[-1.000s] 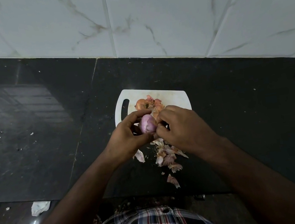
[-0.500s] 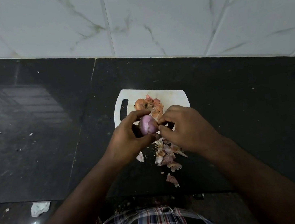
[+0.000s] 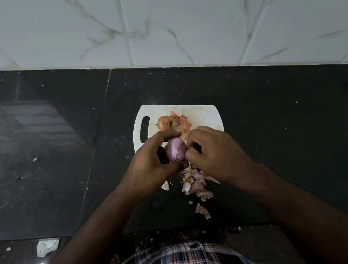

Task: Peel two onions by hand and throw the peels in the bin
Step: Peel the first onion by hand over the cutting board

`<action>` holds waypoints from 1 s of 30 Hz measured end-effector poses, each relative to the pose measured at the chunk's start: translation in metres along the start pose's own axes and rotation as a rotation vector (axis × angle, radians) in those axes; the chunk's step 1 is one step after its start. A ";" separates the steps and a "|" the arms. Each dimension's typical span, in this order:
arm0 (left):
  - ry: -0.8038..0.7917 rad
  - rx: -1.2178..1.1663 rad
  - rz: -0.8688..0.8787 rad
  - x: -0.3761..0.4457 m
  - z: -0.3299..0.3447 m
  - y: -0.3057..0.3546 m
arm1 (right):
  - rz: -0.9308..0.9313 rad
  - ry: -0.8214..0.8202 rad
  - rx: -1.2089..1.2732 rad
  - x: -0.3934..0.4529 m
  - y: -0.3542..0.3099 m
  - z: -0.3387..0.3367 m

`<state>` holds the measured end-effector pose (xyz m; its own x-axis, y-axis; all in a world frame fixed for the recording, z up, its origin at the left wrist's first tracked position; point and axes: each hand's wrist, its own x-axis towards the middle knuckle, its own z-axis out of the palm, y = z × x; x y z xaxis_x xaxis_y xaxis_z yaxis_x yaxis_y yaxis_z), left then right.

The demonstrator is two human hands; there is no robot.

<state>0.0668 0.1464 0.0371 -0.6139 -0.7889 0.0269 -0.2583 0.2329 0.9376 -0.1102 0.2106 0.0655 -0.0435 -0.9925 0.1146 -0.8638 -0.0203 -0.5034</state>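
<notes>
Two hands together over the dark surface (image 3: 278, 117), above a white cutting board (image 3: 206, 114). Left hand (image 3: 151, 166) curled round a peeled purple onion (image 3: 176, 151); right hand (image 3: 214, 155) pinching at its side. Unpeeled onion (image 3: 164, 122) on the board among loose skins. Peels (image 3: 195, 184) scattered just below the hands.

Left hand (image 3: 151, 166): curled, thumb and fingers closed round a peeled onion (image 3: 176, 149).
Right hand (image 3: 215, 153): fingertips bent, pinched at the onion's right side.
Forearms: angled inward, hands met.
</notes>
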 end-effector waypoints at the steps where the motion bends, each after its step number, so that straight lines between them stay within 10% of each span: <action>1: 0.003 -0.018 -0.009 0.000 0.000 0.000 | 0.034 0.014 0.067 0.001 0.000 -0.002; 21: 0.075 -0.099 0.002 -0.001 0.011 -0.005 | 0.245 0.170 0.657 0.001 -0.002 0.005; 30: 0.032 -0.369 -0.126 0.000 0.006 -0.006 | 0.230 0.168 0.536 0.000 -0.002 0.008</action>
<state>0.0634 0.1484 0.0292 -0.5690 -0.8173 -0.0913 -0.0409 -0.0828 0.9957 -0.1048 0.2096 0.0593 -0.3151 -0.9469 0.0636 -0.4518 0.0907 -0.8875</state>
